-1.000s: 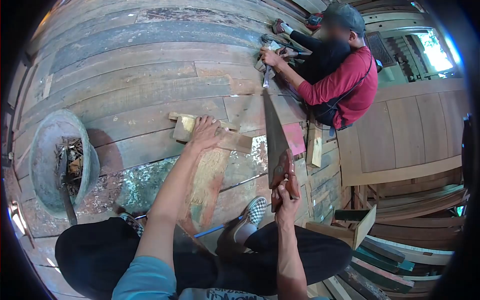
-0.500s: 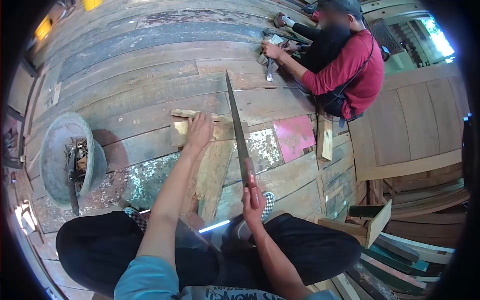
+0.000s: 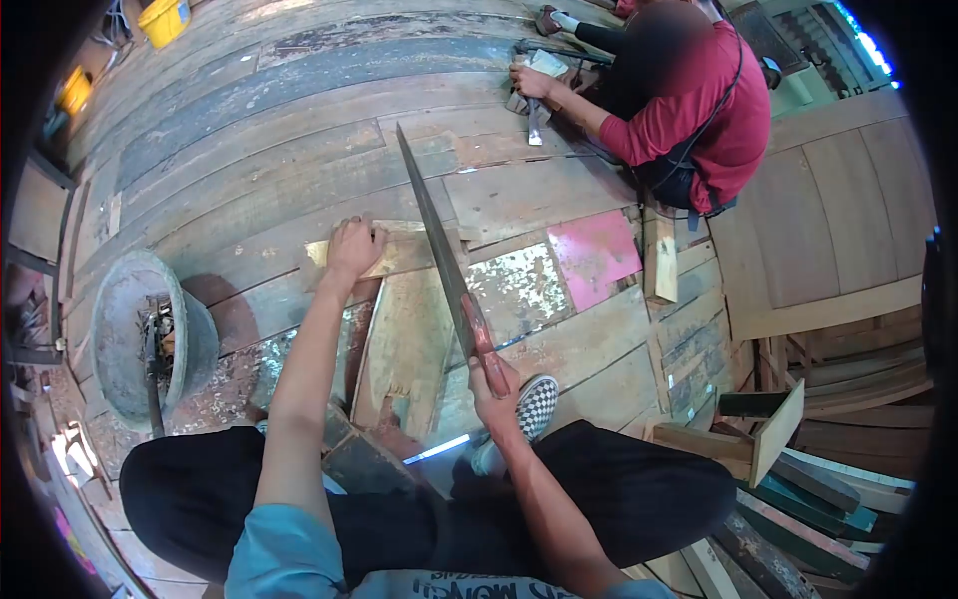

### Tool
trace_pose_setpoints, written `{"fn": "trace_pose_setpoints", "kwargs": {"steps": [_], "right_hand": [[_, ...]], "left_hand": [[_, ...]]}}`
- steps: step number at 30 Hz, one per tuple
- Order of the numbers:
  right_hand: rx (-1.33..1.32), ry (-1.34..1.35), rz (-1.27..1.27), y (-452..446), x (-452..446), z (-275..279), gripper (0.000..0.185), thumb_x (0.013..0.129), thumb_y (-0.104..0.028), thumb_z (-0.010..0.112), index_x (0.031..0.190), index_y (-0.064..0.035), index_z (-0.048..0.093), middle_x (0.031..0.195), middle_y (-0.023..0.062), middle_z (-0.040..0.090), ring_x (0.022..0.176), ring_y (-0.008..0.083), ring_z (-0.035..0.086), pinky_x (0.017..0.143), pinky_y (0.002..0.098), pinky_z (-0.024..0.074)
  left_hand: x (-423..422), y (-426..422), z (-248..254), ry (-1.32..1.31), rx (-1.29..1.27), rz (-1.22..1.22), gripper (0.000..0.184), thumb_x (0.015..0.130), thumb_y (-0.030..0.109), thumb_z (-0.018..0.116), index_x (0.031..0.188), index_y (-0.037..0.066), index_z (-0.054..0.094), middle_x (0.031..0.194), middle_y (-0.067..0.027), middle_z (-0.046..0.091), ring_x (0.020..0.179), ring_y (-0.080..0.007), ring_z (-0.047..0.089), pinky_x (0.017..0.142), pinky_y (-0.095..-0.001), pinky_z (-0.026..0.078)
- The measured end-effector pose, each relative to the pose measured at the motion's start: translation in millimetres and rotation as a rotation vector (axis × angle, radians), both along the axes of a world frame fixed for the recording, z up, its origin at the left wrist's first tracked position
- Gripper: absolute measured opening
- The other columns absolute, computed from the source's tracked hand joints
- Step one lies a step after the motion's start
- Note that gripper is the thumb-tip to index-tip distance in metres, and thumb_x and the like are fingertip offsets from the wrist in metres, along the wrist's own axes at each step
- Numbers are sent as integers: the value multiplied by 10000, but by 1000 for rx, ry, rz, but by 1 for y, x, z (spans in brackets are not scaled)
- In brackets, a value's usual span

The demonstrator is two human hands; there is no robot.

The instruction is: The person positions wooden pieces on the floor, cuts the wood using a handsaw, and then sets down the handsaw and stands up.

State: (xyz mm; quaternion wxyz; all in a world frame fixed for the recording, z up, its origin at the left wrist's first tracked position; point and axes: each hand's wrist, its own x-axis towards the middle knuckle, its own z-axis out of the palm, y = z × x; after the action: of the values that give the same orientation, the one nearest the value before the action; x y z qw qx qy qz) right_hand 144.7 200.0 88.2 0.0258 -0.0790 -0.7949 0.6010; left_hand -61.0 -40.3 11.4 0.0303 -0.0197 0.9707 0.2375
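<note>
My right hand (image 3: 494, 389) is closed around the red handle of a handsaw (image 3: 435, 232). Its long blade points away from me, tilted to the left, just right of a short piece of wood (image 3: 407, 252). Over the far edge of that wood, my left hand (image 3: 353, 250) curls its fingers, pressing it down on the floor side; part of it is hidden under the palm. Nearer me lies a wider pale plank (image 3: 399, 334) with a ragged end, its far end meeting the short wood.
A grey bucket (image 3: 203, 334) holding scraps and a dark-handled tool stands at left. A person in a red top (image 3: 689, 130) sits at upper right, hands on a tool. Timber pieces (image 3: 798, 529) are stacked at lower right. A pink patch (image 3: 596, 255) marks the plank floor.
The saw has swung left, its tip now farther left, and my right hand has shifted slightly. My left hand has moved left along the wood. The view has shifted a little.
</note>
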Motion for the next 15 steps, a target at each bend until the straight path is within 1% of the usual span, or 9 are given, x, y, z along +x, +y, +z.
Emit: {"fn": "trace_pose_setpoints", "kwargs": {"steps": [1, 3, 5, 6, 8, 9, 11, 14, 15], "right_hand": [[64, 30, 65, -3, -2, 0, 97, 838, -45, 582, 775, 28, 573, 592, 65, 528, 557, 108, 498, 525, 298, 407], [89, 61, 60, -11, -2, -5, 93, 819, -42, 584, 756, 25, 568, 589, 73, 517, 546, 115, 491, 521, 298, 405], [86, 49, 39, -16, -3, -9, 69, 777, -34, 569, 735, 19, 557, 585, 93, 499, 523, 147, 480, 519, 306, 405], [93, 43, 49, -17, -4, -10, 69, 777, -34, 569, 735, 19, 557, 585, 93, 499, 523, 147, 480, 519, 306, 405], [195, 60, 70, -15, -6, -8, 69, 778, -34, 555, 736, 20, 555, 590, 101, 504, 522, 160, 486, 523, 314, 412], [215, 127, 78, -16, -8, -6, 64, 774, -34, 546, 740, 20, 551, 593, 103, 503, 522, 162, 483, 522, 321, 412], [226, 95, 103, -15, -5, -9, 63, 773, -35, 550, 744, 21, 550, 595, 103, 503, 521, 164, 479, 522, 322, 411], [266, 76, 127, -14, 4, -3, 58, 770, -31, 555, 754, 24, 550, 595, 104, 500, 518, 160, 475, 519, 324, 406], [299, 58, 99, -13, 10, -1, 85, 799, -54, 549, 749, 15, 557, 591, 77, 500, 527, 142, 479, 510, 307, 396]], "left_hand": [[-1, -6, -1, 5, -35, 8, 435, 879, 340, 471, 1113, -14, 567, 1063, -236, 617, 1027, -373, 584, 901, -481, 440], [3, -9, -4, -2, -75, 24, 424, 880, 334, 467, 1103, -12, 570, 1037, -230, 629, 1025, -366, 585, 897, -477, 440], [5, 13, -1, 179, -57, 46, 373, 886, 314, 451, 1028, 0, 593, 961, -223, 652, 963, -361, 614, 889, -472, 437], [4, 24, -1, 173, -51, 55, 373, 886, 314, 451, 1028, 0, 593, 961, -223, 652, 963, -361, 614, 889, -472, 437], [2, 45, -5, 150, 186, 141, 325, 893, 286, 443, 950, 13, 610, 858, -212, 667, 823, -355, 651, 859, -471, 429], [2, 50, -9, 130, 201, 156, 325, 893, 286, 443, 950, 13, 610, 858, -212, 667, 823, -355, 651, 859, -471, 429], [0, 56, -14, 191, 48, 197, 304, 902, 273, 432, 902, 34, 619, 767, -192, 673, 708, -340, 664, 821, -459, 430], [-4, 60, -2, 54, 19, 215, 250, 879, 212, 441, 927, 45, 621, 746, -176, 683, 702, -306, 680, 784, -446, 435], [-4, 61, -3, 19, 19, 203, 236, 869, 187, 442, 938, 46, 618, 746, -170, 687, 712, -294, 687, 770, -443, 441]]}}
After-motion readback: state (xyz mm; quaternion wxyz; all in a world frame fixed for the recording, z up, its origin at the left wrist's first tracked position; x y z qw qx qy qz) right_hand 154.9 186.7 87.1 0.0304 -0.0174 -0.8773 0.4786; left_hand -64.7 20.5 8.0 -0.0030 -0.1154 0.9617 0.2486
